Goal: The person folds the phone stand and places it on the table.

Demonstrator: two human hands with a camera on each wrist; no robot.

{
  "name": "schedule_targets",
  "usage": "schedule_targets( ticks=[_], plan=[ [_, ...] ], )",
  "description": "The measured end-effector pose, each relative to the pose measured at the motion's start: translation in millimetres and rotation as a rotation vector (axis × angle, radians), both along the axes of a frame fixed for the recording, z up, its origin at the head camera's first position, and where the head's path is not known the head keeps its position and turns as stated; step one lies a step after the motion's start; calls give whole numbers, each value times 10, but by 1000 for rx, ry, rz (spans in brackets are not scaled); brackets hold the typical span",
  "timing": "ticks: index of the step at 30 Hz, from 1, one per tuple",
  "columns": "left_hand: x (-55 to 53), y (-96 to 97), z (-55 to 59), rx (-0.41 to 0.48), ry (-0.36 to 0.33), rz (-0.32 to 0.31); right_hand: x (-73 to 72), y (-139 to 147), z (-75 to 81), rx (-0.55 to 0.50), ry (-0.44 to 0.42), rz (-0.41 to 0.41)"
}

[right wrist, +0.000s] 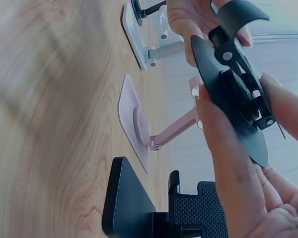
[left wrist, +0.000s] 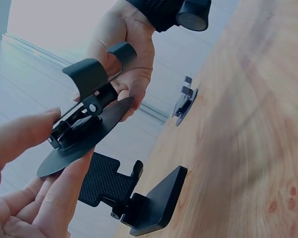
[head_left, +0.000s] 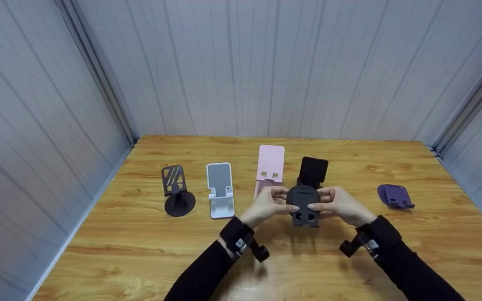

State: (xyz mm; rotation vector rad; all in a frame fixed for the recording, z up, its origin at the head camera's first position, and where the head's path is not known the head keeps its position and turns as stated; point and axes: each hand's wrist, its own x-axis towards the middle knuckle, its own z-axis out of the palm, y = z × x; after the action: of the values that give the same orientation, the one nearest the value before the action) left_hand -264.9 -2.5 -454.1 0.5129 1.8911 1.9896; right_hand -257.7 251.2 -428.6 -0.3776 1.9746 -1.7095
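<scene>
The dark charcoal-grey, round-based phone stand (head_left: pixel 303 195), right of centre in the head view, is plain, with silvery rivets in the wrist views. Above it, the black, rectangular-plated phone stand (head_left: pixel 313 169) bears a fine crosshatched texture on its pad, clear at lower left of the left wrist view. The pale pink, flat-plated phone stand (head_left: pixel 271 159) is plain; the glossy white, rectangular phone stand (head_left: pixel 219 175), left of centre, carries a grey panel. Far left, the blackish, round-based phone stand (head_left: pixel 180 203) has diagonal slots. The muted purple, folded phone stand (head_left: pixel 396 195) sits at right. The yellow-brown wooden tabletop (head_left: pixel 132 251) shows streaky grain and reddish-brown knots.
</scene>
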Motion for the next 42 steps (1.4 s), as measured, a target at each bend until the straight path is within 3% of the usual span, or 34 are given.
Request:
schedule_targets(
  ticks=[10,19,30,35,42],
  plan=[
    [6,6,-26,-9,32,9,14,-8,-7,17,11,-2],
    [9,4,-22,-11,13,12,19,-8,-14,29,19,5],
    [21,-7,60,-4,3,4,43,-14,40,3,32,12],
    [43,8,117,5,40,-23,47,43,122,-8,69,15],
    [83,-1,191,-72,222,0,55,235,281,17,105,-73]
  ],
)
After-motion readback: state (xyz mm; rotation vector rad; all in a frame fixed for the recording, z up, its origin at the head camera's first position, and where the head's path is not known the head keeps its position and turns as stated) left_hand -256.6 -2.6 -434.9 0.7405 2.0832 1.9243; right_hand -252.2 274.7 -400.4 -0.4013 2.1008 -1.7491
